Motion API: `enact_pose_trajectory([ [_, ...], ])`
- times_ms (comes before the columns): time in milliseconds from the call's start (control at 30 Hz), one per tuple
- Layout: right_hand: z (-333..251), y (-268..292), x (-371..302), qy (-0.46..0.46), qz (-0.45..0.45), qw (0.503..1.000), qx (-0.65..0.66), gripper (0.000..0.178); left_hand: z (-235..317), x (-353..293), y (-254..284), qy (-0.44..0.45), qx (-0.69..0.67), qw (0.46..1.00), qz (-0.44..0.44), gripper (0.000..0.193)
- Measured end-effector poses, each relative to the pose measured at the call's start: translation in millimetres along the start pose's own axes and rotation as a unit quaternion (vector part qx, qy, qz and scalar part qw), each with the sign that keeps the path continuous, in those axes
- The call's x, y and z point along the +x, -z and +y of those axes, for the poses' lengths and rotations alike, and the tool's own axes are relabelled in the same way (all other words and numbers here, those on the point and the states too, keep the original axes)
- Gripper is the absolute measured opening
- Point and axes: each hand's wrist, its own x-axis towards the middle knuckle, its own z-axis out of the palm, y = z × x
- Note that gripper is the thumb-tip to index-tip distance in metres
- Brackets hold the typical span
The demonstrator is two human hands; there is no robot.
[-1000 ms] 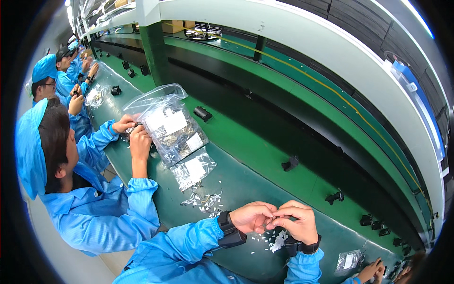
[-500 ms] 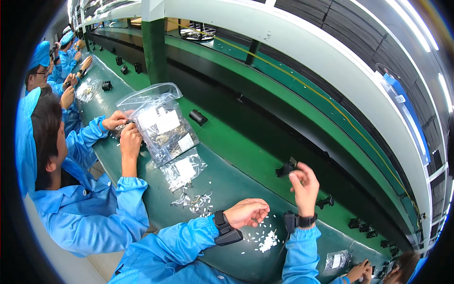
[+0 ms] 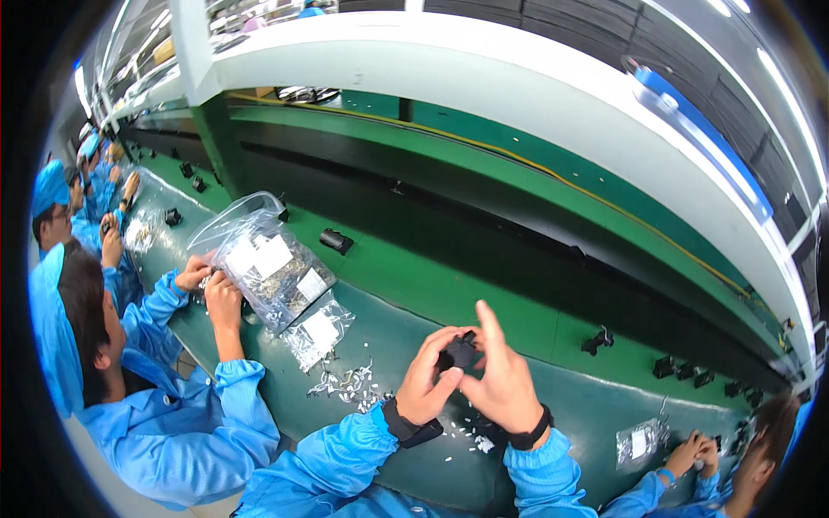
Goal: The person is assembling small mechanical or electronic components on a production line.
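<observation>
A small black plastic part is held up over the bench's far edge, between both hands. My left hand is closed round its left side, thumb in front. My right hand is close against its right side, with one finger stretched upward and the hand open; whether it also bears on the part is hard to make out. Below the hands, small white pieces lie scattered on the green bench, partly hidden by my right hand. Loose wire-like bits are strewn left of my left wrist.
A large clear bag of small parts and a smaller clear bag lie to the left, beside a co-worker's hands. Black parts stand along the green strip beyond the bench. Another co-worker's hands are at the right.
My right hand has come back from the green strip with the black part, which my left hand now grips. My left hand has risen to meet it. The view has shifted.
</observation>
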Motion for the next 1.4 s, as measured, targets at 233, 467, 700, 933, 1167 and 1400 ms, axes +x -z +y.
enact_pose_trajectory([
  [233, -26.0, 57.7, -21.8, -0.002, 0.085, 0.98, 0.178, 0.085, 40.6, 0.1, -9.0, -0.018, -0.121, 0.989, 0.083, 0.041],
  [467, -22.9, 94.4, -51.7, -0.015, 0.201, 0.935, 0.29, 0.069, 69.5, 39.1, -20.3, -0.077, -0.116, 0.986, -0.088, 0.036],
  [700, -14.9, 82.8, -43.4, 0.04, 0.168, 0.958, 0.228, 0.082, 68.5, 46.0, -34.0, 0.055, -0.242, 0.958, -0.143, 0.037],
  [933, 1.9, 71.3, -33.5, 0.114, 0.198, 0.943, 0.241, 0.082, 81.6, 57.3, -35.8, 0.229, -0.534, 0.803, -0.131, 0.056],
  [1167, -6.3, 68.1, -26.5, 0.102, 0.161, 0.966, 0.177, 0.059, 91.4, 58.9, -24.9, 0.183, -0.487, 0.854, -0.022, 0.074],
  [1400, -4.1, 81.9, -45.2, -0.022, 0.107, 0.95, 0.293, 0.032, 104.0, 67.4, 14.0, 0.049, -0.085, 0.992, -0.083, 0.084],
])
